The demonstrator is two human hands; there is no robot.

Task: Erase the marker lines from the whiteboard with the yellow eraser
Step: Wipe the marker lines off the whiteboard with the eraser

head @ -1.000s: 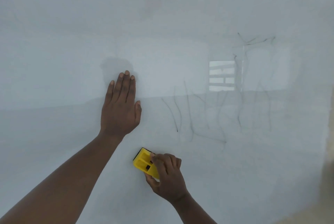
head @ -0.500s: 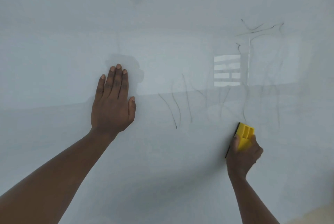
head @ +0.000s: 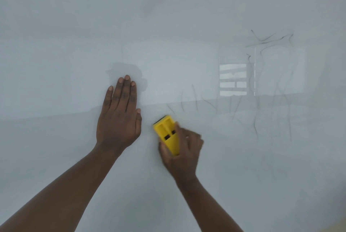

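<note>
The whiteboard (head: pixel 74 25) fills the whole view. Thin black marker lines (head: pixel 269 40) run over its right half, with fainter strokes (head: pixel 195 98) nearer the middle. My right hand (head: pixel 184 149) grips the yellow eraser (head: pixel 167 132) and presses it flat on the board, just left of and below the faint strokes. My left hand (head: pixel 118 117) lies flat on the board with fingers together, a short way left of the eraser, holding nothing.
A bright window reflection (head: pixel 233 80) shows on the glossy board among the lines. A strip of pale surface (head: pixel 337 229) appears at the bottom right corner, beyond the board's edge.
My right hand swept the eraser from bottom centre out to the right, then back left next to my left hand. The lower marker strokes have faded. My left hand stayed put.
</note>
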